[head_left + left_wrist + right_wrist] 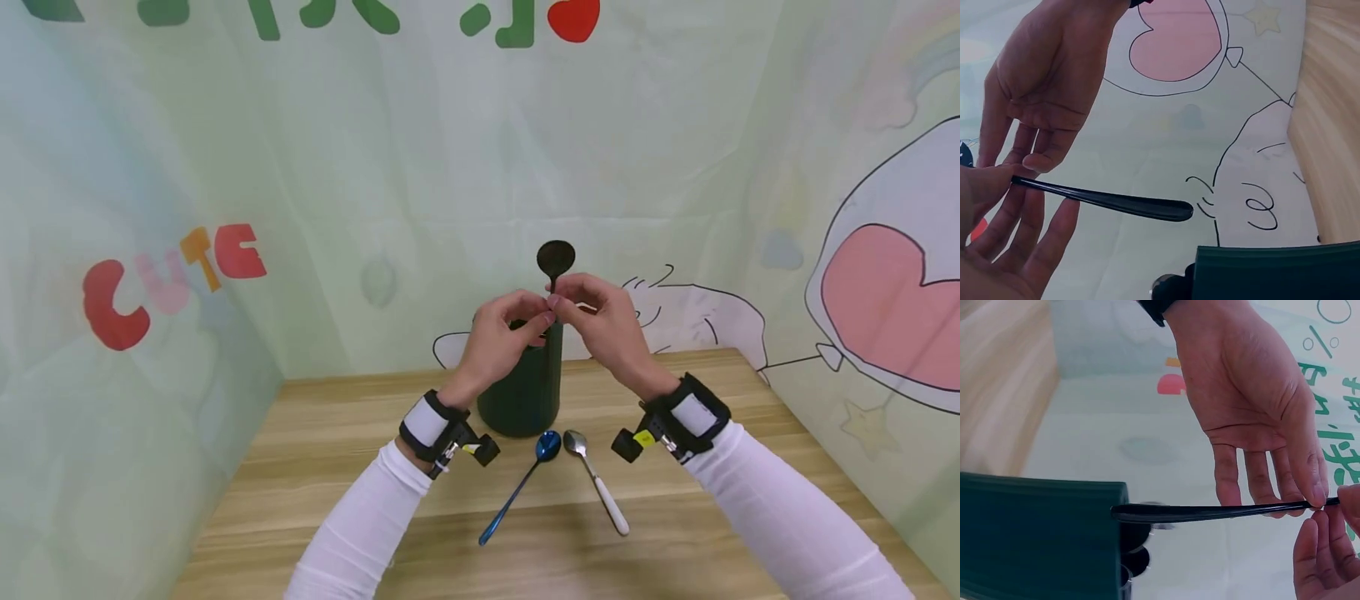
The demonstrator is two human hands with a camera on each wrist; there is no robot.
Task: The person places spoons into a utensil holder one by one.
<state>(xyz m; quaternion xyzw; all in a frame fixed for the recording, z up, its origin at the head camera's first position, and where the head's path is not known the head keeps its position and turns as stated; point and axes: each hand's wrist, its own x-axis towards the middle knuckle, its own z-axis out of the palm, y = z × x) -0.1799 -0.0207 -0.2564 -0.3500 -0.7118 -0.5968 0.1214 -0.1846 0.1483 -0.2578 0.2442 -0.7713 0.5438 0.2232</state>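
Note:
A dark spoon (556, 258) stands upright, bowl uppermost, above a dark green holder (519, 396). My left hand (495, 333) and right hand (611, 329) both pinch its thin handle, the fingertips close together just below the bowl. In the left wrist view the black handle (1129, 205) leaves the fingers and its thicker end hangs free. Seen from the right wrist, that handle (1210, 513) has its end near the rim of the green holder (1035, 537); whether they touch I cannot tell. Dark rounded ends (1135, 561) poke out of the holder's mouth.
On the wooden table (337, 467), in front of the holder, lie a blue spoon (548, 447) and a metal spoon with a white handle (609, 502). A printed cloth backdrop (480, 150) rises behind and on both sides.

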